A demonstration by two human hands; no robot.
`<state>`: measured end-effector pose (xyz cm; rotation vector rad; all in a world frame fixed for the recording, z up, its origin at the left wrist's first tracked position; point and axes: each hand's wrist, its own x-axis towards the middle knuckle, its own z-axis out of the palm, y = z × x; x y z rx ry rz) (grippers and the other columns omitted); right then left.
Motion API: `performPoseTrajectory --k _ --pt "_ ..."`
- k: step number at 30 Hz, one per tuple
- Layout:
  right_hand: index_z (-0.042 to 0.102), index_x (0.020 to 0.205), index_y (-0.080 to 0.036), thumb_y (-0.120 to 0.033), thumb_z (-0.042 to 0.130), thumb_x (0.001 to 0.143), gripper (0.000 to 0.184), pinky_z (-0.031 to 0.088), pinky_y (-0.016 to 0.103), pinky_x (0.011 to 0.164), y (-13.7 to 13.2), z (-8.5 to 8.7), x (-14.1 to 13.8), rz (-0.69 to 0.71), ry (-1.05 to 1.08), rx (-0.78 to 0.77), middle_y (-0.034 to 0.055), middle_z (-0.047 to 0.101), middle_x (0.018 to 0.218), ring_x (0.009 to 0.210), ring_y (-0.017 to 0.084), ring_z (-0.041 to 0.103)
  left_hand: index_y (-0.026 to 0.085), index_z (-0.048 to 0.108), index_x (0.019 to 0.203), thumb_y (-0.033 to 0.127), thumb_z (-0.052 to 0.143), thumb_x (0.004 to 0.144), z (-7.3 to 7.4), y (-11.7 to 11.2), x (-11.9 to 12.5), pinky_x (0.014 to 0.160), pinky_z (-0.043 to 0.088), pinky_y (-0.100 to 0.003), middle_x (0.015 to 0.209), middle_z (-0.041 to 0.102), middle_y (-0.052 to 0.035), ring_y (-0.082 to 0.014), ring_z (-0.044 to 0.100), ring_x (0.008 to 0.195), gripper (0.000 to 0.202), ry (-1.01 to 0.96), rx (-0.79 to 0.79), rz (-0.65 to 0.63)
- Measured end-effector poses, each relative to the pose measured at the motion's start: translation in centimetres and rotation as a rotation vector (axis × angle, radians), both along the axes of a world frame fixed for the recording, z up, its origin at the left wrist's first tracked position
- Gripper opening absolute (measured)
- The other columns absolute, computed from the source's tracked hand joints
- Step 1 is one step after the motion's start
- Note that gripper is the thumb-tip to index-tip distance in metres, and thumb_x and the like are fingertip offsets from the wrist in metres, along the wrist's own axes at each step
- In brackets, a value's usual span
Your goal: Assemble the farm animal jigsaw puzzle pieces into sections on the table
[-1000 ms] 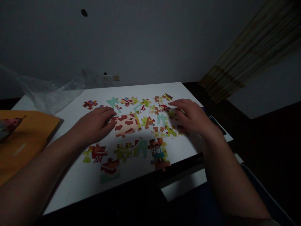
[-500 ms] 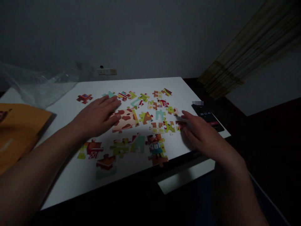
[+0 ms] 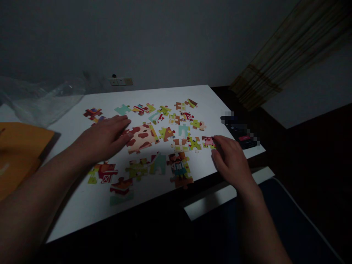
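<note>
Jigsaw pieces lie spread over the white table (image 3: 154, 198). My left hand (image 3: 106, 136) rests palm down with its fingers stretched out, at the left edge of the joined cow-patterned pieces (image 3: 143, 137); its thumb reaches over their corner. On the right, my right hand (image 3: 230, 156) has its fingertips at the right edge of a puzzle piece with a pink pig (image 3: 208, 142), thumb held apart. A green piece (image 3: 194, 144) lies just left of the pig piece. Nearer the front edge are the farmer pieces (image 3: 179, 169) and a red barn piece (image 3: 106, 173).
An orange packet (image 3: 24, 150) and a crumpled clear plastic bag (image 3: 44, 101) lie on the left. A dark phone (image 3: 239, 134) sits by the right table edge. Several more pieces, such as a light teal one (image 3: 122, 109), lie toward the back. A curtain (image 3: 258, 80) hangs at right.
My right hand has drawn back slightly toward me, uncovering the pig piece. My left hand stays beside the cow pieces. The whole view has shifted a little.
</note>
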<state>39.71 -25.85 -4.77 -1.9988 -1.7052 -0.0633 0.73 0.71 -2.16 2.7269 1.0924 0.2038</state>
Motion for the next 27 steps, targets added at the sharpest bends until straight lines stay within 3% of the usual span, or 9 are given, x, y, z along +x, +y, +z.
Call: performPoseTrajectory --k 9,13,18,23,27 --pt "0.071 0.151 -0.018 -0.04 0.055 0.111 0.048 0.052 0.067 0.12 0.1 -0.7 0.3 0.014 -0.037 0.046 0.0196 0.075 0.15 0.139 0.042 0.068 0.02 0.058 0.166 0.06 0.036 0.112 0.0 -0.6 1.1 0.138 0.035 -0.066 0.178 0.054 -0.0167 -0.0408 0.046 0.166 0.071 0.023 -0.009 -0.018" --pt "0.074 0.148 -0.021 -0.039 0.056 0.111 0.044 0.052 0.066 0.119 0.1 -1.0 0.4 -0.003 -0.04 0.048 0.0171 0.074 0.151 0.141 0.041 0.067 0.018 0.074 0.148 0.057 0.037 0.111 1.2 -1.0 0.9 0.131 0.045 -0.063 0.163 0.066 -0.019 -0.0407 0.057 0.155 0.066 -0.053 0.059 -0.061" --pt "0.074 0.147 -0.022 -0.039 0.057 0.112 0.043 0.053 0.063 0.117 0.0 -1.0 0.4 -0.012 -0.068 0.05 0.0148 0.074 0.151 0.139 0.04 0.068 0.026 0.088 0.112 0.054 0.044 0.107 2.6 -1.3 0.2 0.107 0.06 -0.056 0.13 0.082 -0.0134 -0.0369 0.071 0.126 0.052 0.02 0.038 -0.035" --pt "0.074 0.147 -0.021 -0.038 0.058 0.112 0.042 0.054 0.063 0.115 0.0 -1.0 0.4 -0.015 -0.08 0.051 0.0157 0.074 0.15 0.137 0.04 0.068 0.027 0.086 0.112 0.052 0.043 0.107 2.6 -1.3 0.1 0.1 0.061 -0.051 0.131 0.083 -0.0112 -0.035 0.073 0.124 0.05 0.053 0.026 -0.029" --pt "0.074 0.147 -0.022 -0.038 0.058 0.112 0.042 0.054 0.064 0.114 0.0 -0.9 0.3 -0.013 -0.081 0.051 0.0158 0.074 0.15 0.138 0.041 0.068 0.028 0.087 0.112 0.052 0.043 0.107 2.4 -1.3 0.2 0.099 0.061 -0.054 0.136 0.082 -0.0115 -0.0371 0.072 0.127 0.05 0.071 0.024 -0.027"
